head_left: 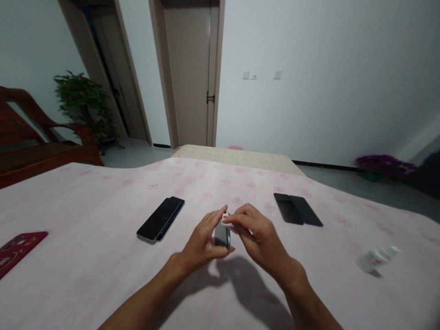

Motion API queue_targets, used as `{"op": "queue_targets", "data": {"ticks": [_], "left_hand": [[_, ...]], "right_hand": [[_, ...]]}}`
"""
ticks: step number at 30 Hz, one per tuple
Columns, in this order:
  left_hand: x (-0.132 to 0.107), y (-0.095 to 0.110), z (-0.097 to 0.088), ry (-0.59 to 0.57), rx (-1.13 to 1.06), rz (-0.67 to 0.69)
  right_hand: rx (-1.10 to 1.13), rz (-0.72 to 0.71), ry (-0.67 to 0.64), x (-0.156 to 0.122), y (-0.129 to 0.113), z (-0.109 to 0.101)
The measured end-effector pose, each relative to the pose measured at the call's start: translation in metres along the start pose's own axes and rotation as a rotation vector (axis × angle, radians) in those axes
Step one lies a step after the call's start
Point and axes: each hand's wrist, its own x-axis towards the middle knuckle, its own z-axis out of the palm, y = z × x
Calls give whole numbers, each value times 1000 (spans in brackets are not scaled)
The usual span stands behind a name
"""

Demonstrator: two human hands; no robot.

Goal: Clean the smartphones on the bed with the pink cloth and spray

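My left hand (pixel 204 236) grips a smartphone (pixel 222 233) by its edges, tilted up above the tablecloth. Its dark face and a bluish side edge show between thumb and fingers. Pinched in the fingers of my right hand (pixel 256 229) is a small white and pink cloth (pixel 227 220), touching the phone's upper end. Much of the cloth is hidden by my fingers. To the left of my hands, two stacked smartphones (pixel 161 220) lie on the cloth, slightly offset. On the right rest two thin dark panels (pixel 298 210), one partly over the other.
A pink flowered tablecloth (pixel 85 256) covers the broad surface. A small white bottle (pixel 376 259) stands tilted in view at the right. At the far left lies a red case (pixel 20 247) with cut-outs or camera rings. A wooden bench (pixel 44 133) and doors stand beyond.
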Motion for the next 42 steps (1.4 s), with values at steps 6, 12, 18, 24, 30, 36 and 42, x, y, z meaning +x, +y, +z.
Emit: {"op": "queue_targets", "data": {"ticks": [6, 12, 18, 24, 30, 36, 42], "left_hand": [[2, -1, -2, -38, -78, -114], [1, -8, 8, -41, -80, -101], [-11, -28, 19, -55, -138, -157], [-16, -41, 24, -45, -194, -238], [-11, -31, 25, 11, -69, -360], [-13, -25, 24, 32, 298, -496], [-21, -30, 32, -37, 559, -476]], "right_hand": [[-17, 22, -100, 0, -8, -9], [-133, 32, 126, 1, 7, 5], [-5, 79, -53, 1, 2, -12], [-88, 36, 30, -2, 7, -8], [-235, -90, 49, -5, 18, 1], [-292, 109, -166, -16, 64, 20], [-383, 417, -78, -28, 105, 32]]}}
